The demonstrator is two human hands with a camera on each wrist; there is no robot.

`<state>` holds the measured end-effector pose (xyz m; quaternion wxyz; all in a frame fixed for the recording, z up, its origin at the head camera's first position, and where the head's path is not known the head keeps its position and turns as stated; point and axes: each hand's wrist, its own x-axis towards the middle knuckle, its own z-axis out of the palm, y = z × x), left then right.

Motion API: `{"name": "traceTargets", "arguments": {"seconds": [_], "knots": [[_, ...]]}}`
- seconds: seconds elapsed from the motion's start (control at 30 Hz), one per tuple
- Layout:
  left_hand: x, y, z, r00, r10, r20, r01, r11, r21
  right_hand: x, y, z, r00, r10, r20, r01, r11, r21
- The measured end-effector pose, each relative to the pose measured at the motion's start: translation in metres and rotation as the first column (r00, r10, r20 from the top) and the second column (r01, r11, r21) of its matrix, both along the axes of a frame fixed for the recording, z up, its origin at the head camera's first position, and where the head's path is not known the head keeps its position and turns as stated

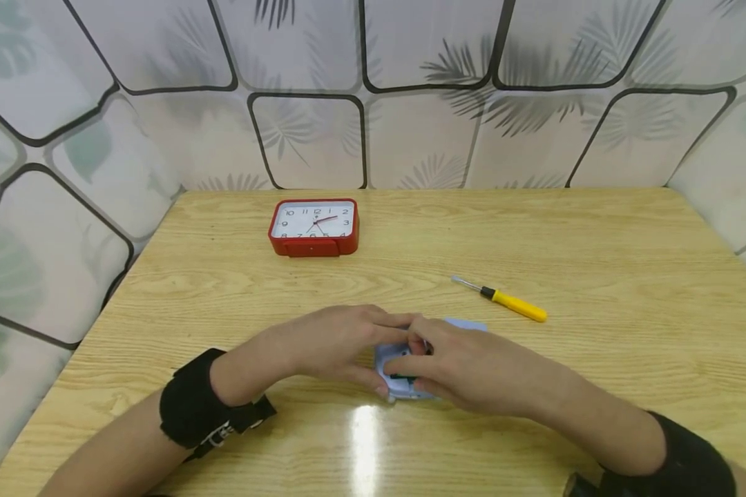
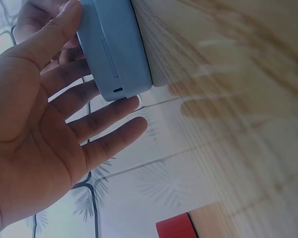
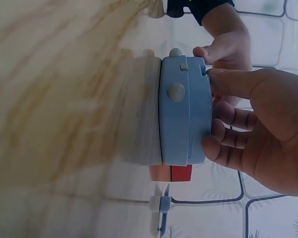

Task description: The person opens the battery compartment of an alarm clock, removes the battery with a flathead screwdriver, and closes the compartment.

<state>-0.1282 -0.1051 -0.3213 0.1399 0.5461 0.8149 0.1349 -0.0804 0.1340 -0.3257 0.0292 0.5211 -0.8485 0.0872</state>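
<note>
A light-blue plastic case (image 1: 382, 355) with rounded edges and small white knobs (image 3: 176, 92) lies flat on the wooden table. My left hand (image 1: 338, 343) holds it at the left, thumb by the near edge and fingers over the far part. In the left wrist view, the case (image 2: 114, 44) shows a slotted side. My right hand (image 1: 481, 369) bends over the upturned face, fingertips on it and thumb at a notch in the edge. A dark strip (image 1: 403, 377) shows under the right fingers; whether they pinch something there, I cannot tell.
A red-framed clock (image 1: 313, 226) lies face up at the back left. Farther right, a yellow-handled screwdriver (image 1: 516, 304) lies beyond the right hand. A patterned wall covering (image 1: 419, 138) borders the table's far edge.
</note>
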Motion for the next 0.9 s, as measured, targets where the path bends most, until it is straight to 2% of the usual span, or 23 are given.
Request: {"name": "traceTargets", "arguments": {"seconds": [0.13,0.3,0.53,0.7,0.9], "knots": [[0.0002,0.0,-0.0004,1.0,-0.002,-0.009,0.002,1.0,-0.001,0.0001,-0.0003,-0.0006,0.999,0.018,-0.037,-0.018,1.0,0.0],[0.0006,0.0005,-0.0001,1.0,0.002,-0.02,-0.002,1.0,-0.009,0.0008,0.0005,0.0003,1.0,-0.012,-0.005,0.012,1.0,0.002],[0.0009,0.0005,0.0001,1.0,0.011,-0.025,-0.012,1.0,-0.022,0.0,-0.0004,0.0008,1.0,-0.007,-0.007,0.007,1.0,0.002],[0.0012,0.0004,-0.0002,1.0,0.014,-0.02,-0.015,1.0,-0.018,-0.0013,-0.0006,-0.0003,0.999,0.013,-0.03,-0.014,0.999,-0.039],[0.0021,0.0009,0.0011,0.999,0.032,-0.012,-0.032,0.999,-0.043,-0.0044,0.001,0.0003,0.997,0.07,-0.045,-0.074,0.991,-0.107]]}}
